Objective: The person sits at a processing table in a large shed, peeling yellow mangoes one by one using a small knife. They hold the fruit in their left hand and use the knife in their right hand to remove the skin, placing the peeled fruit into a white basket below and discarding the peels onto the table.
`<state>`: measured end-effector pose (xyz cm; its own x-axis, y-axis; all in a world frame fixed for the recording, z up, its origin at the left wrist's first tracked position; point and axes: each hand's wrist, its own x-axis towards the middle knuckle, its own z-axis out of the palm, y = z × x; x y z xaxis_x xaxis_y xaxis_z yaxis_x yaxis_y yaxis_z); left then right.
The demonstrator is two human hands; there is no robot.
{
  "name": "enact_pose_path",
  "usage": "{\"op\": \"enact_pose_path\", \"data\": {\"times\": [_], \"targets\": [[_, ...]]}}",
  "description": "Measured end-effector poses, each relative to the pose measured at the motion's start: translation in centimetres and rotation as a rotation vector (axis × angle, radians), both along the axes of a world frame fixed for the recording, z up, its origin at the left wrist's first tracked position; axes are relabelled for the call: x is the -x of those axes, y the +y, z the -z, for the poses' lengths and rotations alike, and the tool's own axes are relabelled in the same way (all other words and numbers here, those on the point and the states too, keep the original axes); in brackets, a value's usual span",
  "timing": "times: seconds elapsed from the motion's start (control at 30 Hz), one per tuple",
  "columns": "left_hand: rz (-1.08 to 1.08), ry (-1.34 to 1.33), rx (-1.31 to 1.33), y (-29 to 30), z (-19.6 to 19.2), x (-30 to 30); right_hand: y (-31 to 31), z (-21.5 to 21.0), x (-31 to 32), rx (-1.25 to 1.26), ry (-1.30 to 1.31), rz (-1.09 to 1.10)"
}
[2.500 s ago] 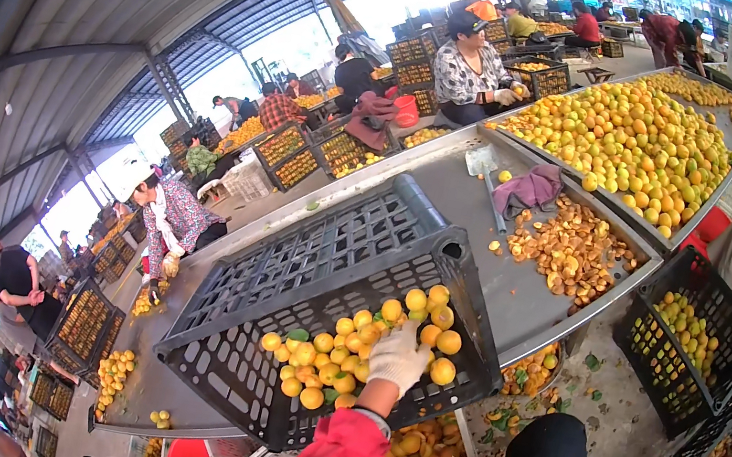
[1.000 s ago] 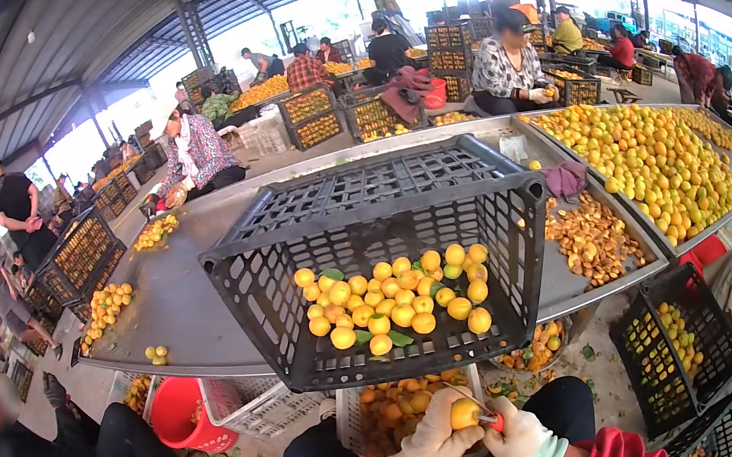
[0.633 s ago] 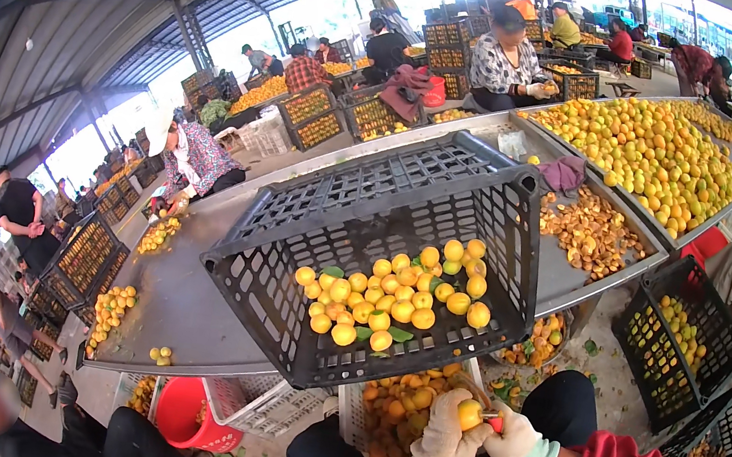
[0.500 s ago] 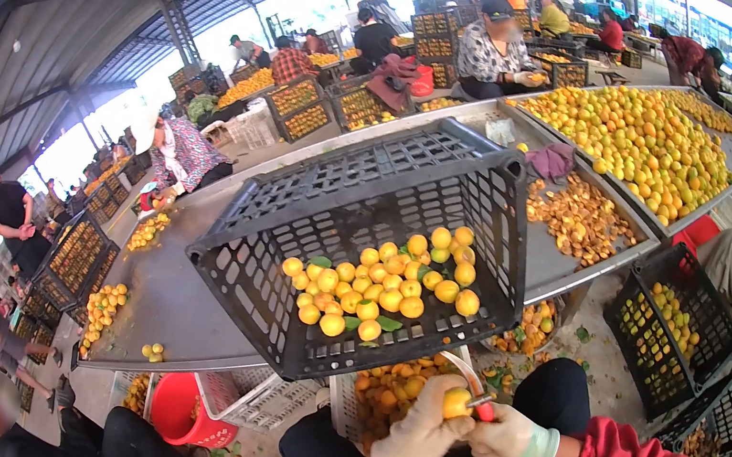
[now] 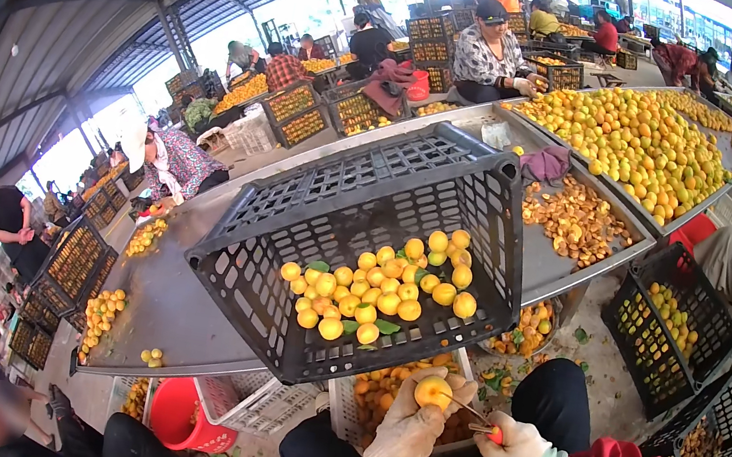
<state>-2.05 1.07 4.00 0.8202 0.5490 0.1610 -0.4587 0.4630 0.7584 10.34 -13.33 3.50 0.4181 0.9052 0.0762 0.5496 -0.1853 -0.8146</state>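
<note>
My gloved left hand (image 5: 403, 436) grips a small round yellow-orange fruit (image 5: 432, 393), whose kind I cannot tell for sure. In my gloved right hand (image 5: 524, 453) is a red-handled tool (image 5: 495, 434) with a thin metal shaft that reaches toward the fruit. Whether its tip touches the fruit is hard to see. Just below and behind my hands stands a white crate (image 5: 343, 409) holding more orange fruit. Ahead, a black plastic crate (image 5: 362, 191) lies tipped on its side, its opening toward me, with several loose fruits (image 5: 372, 292) and green leaves inside.
The crate rests on a metal table (image 5: 181, 294). Orange scraps (image 5: 580, 221) and a large fruit heap (image 5: 632, 142) lie at the right. A red bucket (image 5: 184, 421) stands at the lower left, black crates (image 5: 671, 328) at the right. Other people work around.
My right hand has moved away to the right, showing more of the tool's shaft. My left hand has shifted slightly left and up with the fruit.
</note>
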Motion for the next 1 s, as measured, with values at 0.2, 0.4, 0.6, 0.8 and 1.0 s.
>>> {"op": "enact_pose_path", "data": {"times": [0.2,0.4,0.6,0.8,1.0], "targets": [[-0.019,0.05,-0.021,0.2,0.5,0.1,0.3,0.9,0.5,0.063,-0.059,-0.002],[0.037,-0.042,0.289,-1.6,0.4,-0.7,1.3,4.1,1.1,0.067,-0.105,0.064],[0.054,0.249,-0.105,1.0,1.4,-0.1,1.2,2.6,-0.1,0.162,-0.149,0.043],[-0.069,0.542,-0.784,3.9,1.0,0.2,1.5,3.2,-1.3,0.124,-0.272,-0.027],[0.08,-0.01,0.164,-1.1,1.3,-1.5,1.1,4.9,0.3,0.009,0.026,0.052]]}}
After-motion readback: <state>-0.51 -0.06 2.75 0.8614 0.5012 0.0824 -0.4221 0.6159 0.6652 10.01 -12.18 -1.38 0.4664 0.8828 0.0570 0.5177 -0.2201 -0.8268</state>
